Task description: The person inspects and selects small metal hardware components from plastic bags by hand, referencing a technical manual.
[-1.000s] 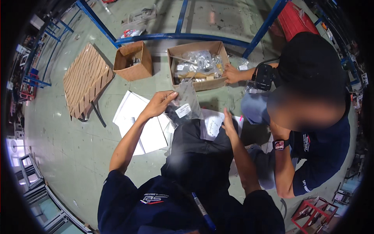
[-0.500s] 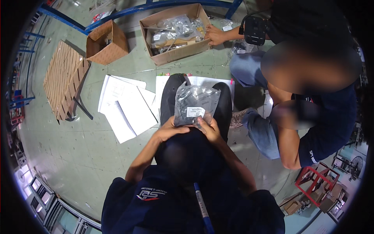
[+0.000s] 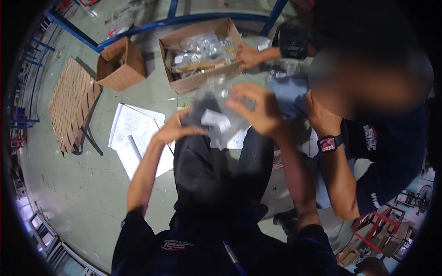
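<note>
A clear plastic bag [image 3: 198, 103] with a white label [image 3: 215, 120] is held up between two hands, above the person's knees.
The left hand [image 3: 173, 127] grips the bag at its left side, the thumb lying across the front; the right hand [image 3: 258, 108] is at the upper right side, its fingers bent and spread a little, but because of the blur I cannot tell whether they pinch the plastic or only touch it. Beyond the bag stands an open carton [image 3: 207, 79] filled with bagged parts, and a co-worker's hand [image 3: 249, 56] is at its right edge. A smaller cardboard box [image 3: 123, 79] stands to the left, with white papers [image 3: 138, 133] on the floor nearer.
</note>
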### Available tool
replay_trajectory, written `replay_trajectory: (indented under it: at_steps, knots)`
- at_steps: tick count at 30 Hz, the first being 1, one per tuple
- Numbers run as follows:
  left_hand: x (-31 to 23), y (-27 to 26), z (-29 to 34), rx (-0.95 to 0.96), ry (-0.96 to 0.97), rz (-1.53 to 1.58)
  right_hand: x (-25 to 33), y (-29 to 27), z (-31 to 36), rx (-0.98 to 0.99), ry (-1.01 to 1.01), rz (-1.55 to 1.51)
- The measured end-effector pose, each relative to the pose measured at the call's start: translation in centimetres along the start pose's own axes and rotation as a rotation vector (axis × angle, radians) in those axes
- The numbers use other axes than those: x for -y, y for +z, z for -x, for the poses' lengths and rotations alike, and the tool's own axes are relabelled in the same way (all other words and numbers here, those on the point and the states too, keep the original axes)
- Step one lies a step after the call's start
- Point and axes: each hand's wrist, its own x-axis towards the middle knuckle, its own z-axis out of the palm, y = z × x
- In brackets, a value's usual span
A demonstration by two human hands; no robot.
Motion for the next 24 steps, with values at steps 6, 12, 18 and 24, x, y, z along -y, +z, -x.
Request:
replay_trajectory:
  at_steps: [6,12,18,24]
  knots:
    - [6.0,-5.5,-8.2,-0.133,0.073,0.684,-10.4,4.9,-1.1,0.013,0.134,-0.407]
    - [17.8,-6.0,-8.6,-0.481,-0.032,0.300,-18.0,14.4,7.3,0.085,0.291,-0.549]
    - [23.3,-3.0,-2.6,-0.536,0.002,-0.451,-19.2,23.7,20.0,-0.086,0.833,-1.178]
    - [20.1,3.6,0.0,-0.506,0.147,-0.722,-19.6,28.0,23.9,-0.474,0.947,-1.890]
